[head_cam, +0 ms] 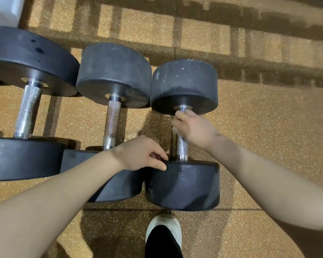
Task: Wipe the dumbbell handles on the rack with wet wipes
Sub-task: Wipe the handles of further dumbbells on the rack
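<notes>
Three black dumbbells with knurled steel handles lie side by side on the floor. My right hand grips the upper part of the rightmost dumbbell's handle, just under its far head; no wipe shows in that hand. My left hand rests on the top edge of that dumbbell's near head, thumb and fingers touching the rubber. The middle dumbbell's handle and the left dumbbell's handle are bare.
The floor is speckled tan rubber tile with dark shadow bands across the back. My white shoe stands just below the rightmost dumbbell. A white object sits at the top left corner.
</notes>
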Demonstrator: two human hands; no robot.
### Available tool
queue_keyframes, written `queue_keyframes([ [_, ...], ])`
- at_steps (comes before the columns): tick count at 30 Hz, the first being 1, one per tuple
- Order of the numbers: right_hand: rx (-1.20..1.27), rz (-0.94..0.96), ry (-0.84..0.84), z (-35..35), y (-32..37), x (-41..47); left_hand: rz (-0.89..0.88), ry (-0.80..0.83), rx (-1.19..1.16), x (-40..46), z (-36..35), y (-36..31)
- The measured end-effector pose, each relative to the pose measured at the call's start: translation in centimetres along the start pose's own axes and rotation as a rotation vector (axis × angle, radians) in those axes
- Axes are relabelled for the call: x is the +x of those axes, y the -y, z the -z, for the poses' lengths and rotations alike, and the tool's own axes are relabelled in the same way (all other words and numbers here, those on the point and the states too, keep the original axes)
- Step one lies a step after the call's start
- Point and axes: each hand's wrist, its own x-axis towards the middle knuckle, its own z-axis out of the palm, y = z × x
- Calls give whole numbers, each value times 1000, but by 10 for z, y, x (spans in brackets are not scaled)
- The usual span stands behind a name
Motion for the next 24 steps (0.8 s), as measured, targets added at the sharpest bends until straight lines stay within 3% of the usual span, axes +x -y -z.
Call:
queue_keyframes([
  [3, 130, 117, 153, 3, 5, -11, -1, -8, -2, 0, 0, 0],
  [5, 122, 198, 349, 11, 8, -18, -4, -11, -1, 0, 0, 1],
  [8, 117, 161, 490, 22, 9, -25, -4, -11, -10, 1, -1, 3],
  [13, 190, 120, 468, 15, 10, -29, -6, -16, -6, 1, 0, 2],
  [20, -143, -102, 72, 23, -2, 7, 7, -15, -18, 0, 0, 0],
  [24, -283, -144, -36, 15, 1, 8, 5, -13, -4, 0, 1, -1],
])
